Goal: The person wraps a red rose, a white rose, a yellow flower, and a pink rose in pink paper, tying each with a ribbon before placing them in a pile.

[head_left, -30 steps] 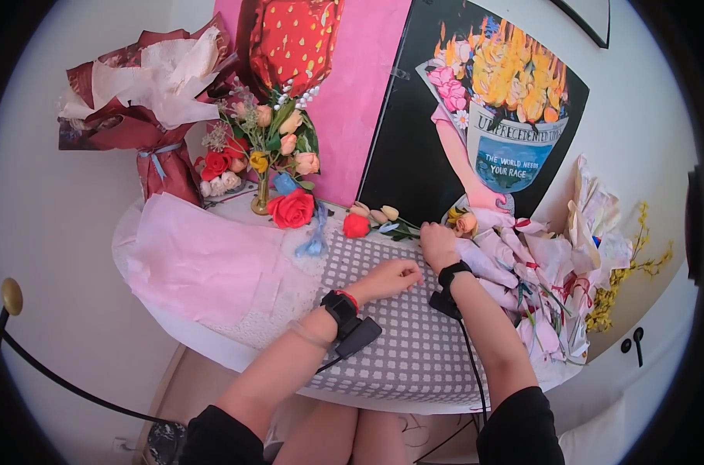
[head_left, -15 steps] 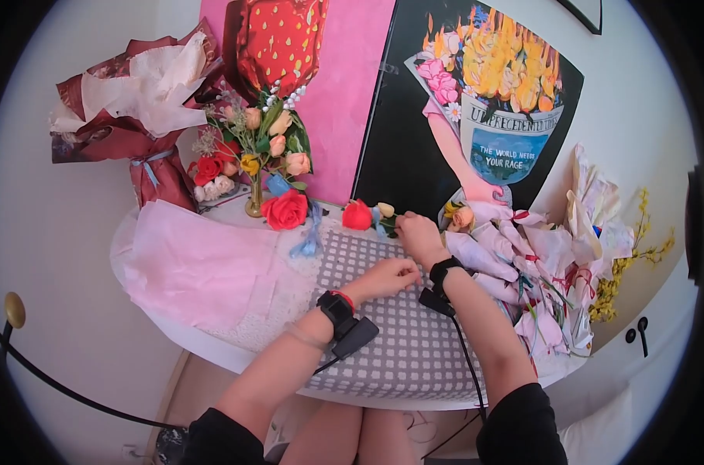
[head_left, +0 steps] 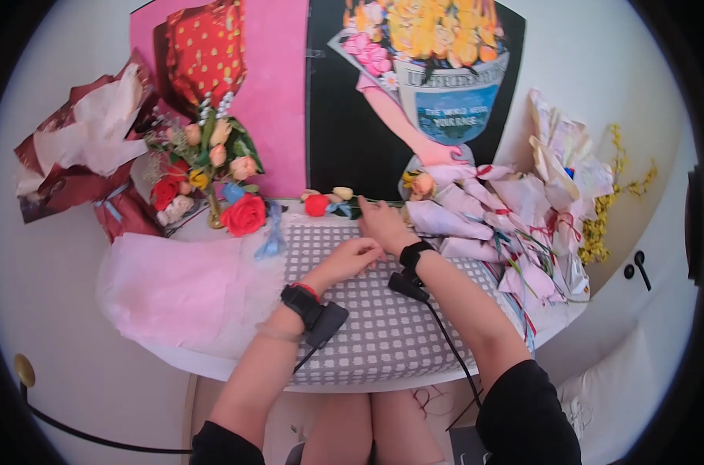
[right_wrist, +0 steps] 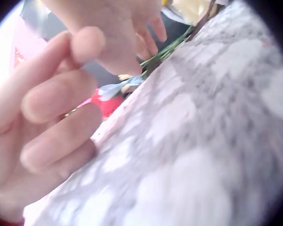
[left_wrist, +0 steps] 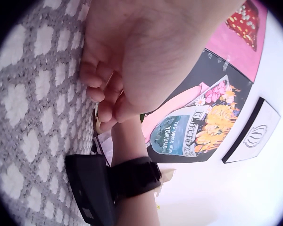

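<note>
My right hand (head_left: 384,225) reaches to the back of the table, its fingertips at the green stems (right_wrist: 172,46) of a small bunch of flowers lying by the black board. In the right wrist view the fingers hang over the stems, with the thumb apart from them. The bunch has a red flower (head_left: 316,205), a cream tulip (head_left: 342,192) and a light blue ribbon (right_wrist: 120,88). My left hand (head_left: 344,260) rests on the grey-and-white checked cloth (head_left: 352,325), fingers loosely curled and holding nothing. Its fingertips come close to my right wrist.
Pink wrapping paper (head_left: 174,287) lies on the left, below a dark red wrapped bouquet (head_left: 123,205) and a vase of flowers (head_left: 215,211). Several pink-wrapped flowers (head_left: 453,219) are heaped on the right. Two painted boards (head_left: 278,101) stand along the back.
The bunch has shifted back toward the boards, with my right hand at its stems throughout. My left hand has stayed loosely curled on the cloth. The head view has swung to the right.
</note>
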`<state>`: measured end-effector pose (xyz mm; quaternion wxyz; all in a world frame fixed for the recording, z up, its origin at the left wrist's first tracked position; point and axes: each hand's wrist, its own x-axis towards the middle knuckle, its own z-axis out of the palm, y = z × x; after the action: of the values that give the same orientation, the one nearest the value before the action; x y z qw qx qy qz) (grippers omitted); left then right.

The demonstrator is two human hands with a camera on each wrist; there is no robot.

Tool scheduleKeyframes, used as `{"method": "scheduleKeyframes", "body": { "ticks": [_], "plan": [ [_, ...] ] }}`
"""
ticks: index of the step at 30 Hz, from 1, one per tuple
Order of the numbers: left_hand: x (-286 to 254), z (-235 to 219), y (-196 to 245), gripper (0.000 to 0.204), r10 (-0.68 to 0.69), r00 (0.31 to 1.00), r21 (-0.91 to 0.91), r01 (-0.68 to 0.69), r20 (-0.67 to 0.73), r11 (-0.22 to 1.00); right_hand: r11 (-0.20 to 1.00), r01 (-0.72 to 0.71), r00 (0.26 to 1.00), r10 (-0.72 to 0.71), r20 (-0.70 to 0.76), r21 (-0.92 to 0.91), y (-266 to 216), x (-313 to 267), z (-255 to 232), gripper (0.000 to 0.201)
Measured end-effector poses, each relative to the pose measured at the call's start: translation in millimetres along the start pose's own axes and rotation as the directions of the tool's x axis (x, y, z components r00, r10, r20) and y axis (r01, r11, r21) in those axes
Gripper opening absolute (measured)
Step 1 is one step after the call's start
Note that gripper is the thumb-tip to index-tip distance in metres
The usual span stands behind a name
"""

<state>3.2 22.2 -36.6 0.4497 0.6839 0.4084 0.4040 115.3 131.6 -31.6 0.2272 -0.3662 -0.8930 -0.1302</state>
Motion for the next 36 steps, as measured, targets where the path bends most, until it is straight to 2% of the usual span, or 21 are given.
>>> {"method": "scheduleKeyframes", "body": {
  "ticks": [1,2,4,6,8,10,11,12,13,14,16,19,20,22,23,25,29,31,34,35,36],
  "plan": [
    [-2.1,1.6,5.3,0.028,0.037,0.999,0.071,-0.038,0.020,0.997,0.994,0.069,0.992,-0.059,-0.113,0.082,-5.6,-7.4,-12.3,0.049],
    [-2.5,2.2,7.1,0.028,0.041,0.998,0.066,-0.044,0.046,0.997,0.992,0.126,0.973,-0.119,-0.197,0.023,-7.2,-14.1,-27.2,0.044],
    [-4.1,1.6,7.8,0.037,-0.038,0.998,0.028,0.037,0.049,0.999,0.983,0.181,0.946,-0.162,-0.282,0.041,5.3,-23.2,-52.7,0.034],
    [-4.8,1.6,9.6,0.045,-0.037,0.998,0.004,0.037,0.049,0.999,0.998,-0.025,0.974,0.013,-0.228,-0.050,34.1,-37.3,-88.0,0.024],
    [-5.1,0.7,13.4,0.047,-0.101,0.995,-0.015,0.102,0.025,0.995,0.906,-0.232,0.955,0.142,-0.261,-0.354,64.5,-59.6,-124.7,0.017],
    [-4.6,0.1,15.0,0.046,-0.072,0.997,-0.033,0.074,0.039,0.997,0.782,-0.326,0.944,0.241,-0.224,-0.531,97.8,-84.3,-136.1,0.016],
    [-4.3,-0.2,14.3,0.045,-0.086,0.995,-0.039,0.088,0.051,0.995,0.773,-0.327,0.944,0.244,-0.220,-0.543,109.7,-92.1,-137.1,0.016],
    [-3.6,0.0,14.1,0.044,-0.100,0.993,-0.043,0.103,0.063,0.994,0.774,-0.314,0.949,0.277,-0.152,-0.550,121.2,-98.8,-136.4,0.016],
    [-2.5,-0.3,12.7,0.044,-0.094,0.993,-0.051,0.098,0.072,0.994,0.776,-0.302,0.947,0.310,-0.083,-0.554,127.6,-103.7,-138.4,0.017],
    [-1.9,-1.4,9.4,0.044,-0.097,0.993,-0.057,0.101,0.063,0.993,0.770,-0.303,0.946,0.313,-0.081,-0.561,132.9,-107.2,-140.4,0.017],
    [-4.2,-3.4,6.0,0.044,-0.115,0.993,-0.059,0.118,0.039,0.991,0.855,-0.237,0.964,0.265,-0.003,-0.460,139.0,-108.7,-140.9,0.018],
    [-9.5,-2.3,10.5,0.044,-0.082,0.996,-0.052,0.084,0.040,0.995,0.842,-0.253,0.943,0.325,0.074,-0.476,151.3,-101.0,-142.6,0.018],
    [-10.0,-2.3,12.7,0.044,-0.079,0.996,-0.056,0.082,0.050,0.995,0.842,-0.259,0.942,0.328,0.067,-0.473,153.0,-99.6,-148.7,0.018],
    [-11.1,-2.3,14.6,0.043,-0.091,0.995,-0.057,0.093,0.050,0.994,0.878,-0.092,0.993,0.117,0.025,-0.470,155.8,-98.7,-165.6,0.017],
    [-11.0,-2.1,15.3,0.043,-0.104,0.993,-0.067,0.107,0.048,0.992,0.875,-0.097,0.992,0.121,0.019,-0.473,158.1,-95.4,-172.4,0.017],
    [-9.5,-1.7,14.3,0.043,-0.100,0.994,-0.053,0.103,0.051,0.993,0.857,-0.094,0.994,0.052,-0.097,-0.506,160.5,-88.2,-185.4,0.016],
    [-10.4,-1.1,15.4,0.041,-0.099,0.994,-0.037,0.101,0.052,0.994,0.899,-0.059,0.991,-0.001,-0.136,-0.435,155.1,-85.5,-202.8,0.015],
    [-9.5,-0.6,13.7,0.041,-0.091,0.995,-0.030,0.093,0.051,0.995,0.946,-0.132,0.985,0.092,-0.145,-0.297,153.2,-82.8,-208.0,0.014],
    [-8.6,-1.8,9.8,0.040,-0.087,0.995,-0.024,0.088,0.053,0.996,0.985,-0.054,0.999,0.051,-0.019,-0.162,148.2,-77.6,-223.1,0.017],
    [-8.3,-2.0,9.2,0.039,-0.087,0.995,-0.029,0.089,0.056,0.996,0.985,-0.055,0.998,0.053,-0.019,-0.160,145.1,-76.4,-229.6,0.017],
    [-8.1,-2.1,9.2,0.039,-0.089,0.994,-0.027,0.091,0.057,0.996,0.974,0.060,0.998,-0.051,0.047,-0.218,141.4,-74.6,-236.0,0.019]
  ]
}}
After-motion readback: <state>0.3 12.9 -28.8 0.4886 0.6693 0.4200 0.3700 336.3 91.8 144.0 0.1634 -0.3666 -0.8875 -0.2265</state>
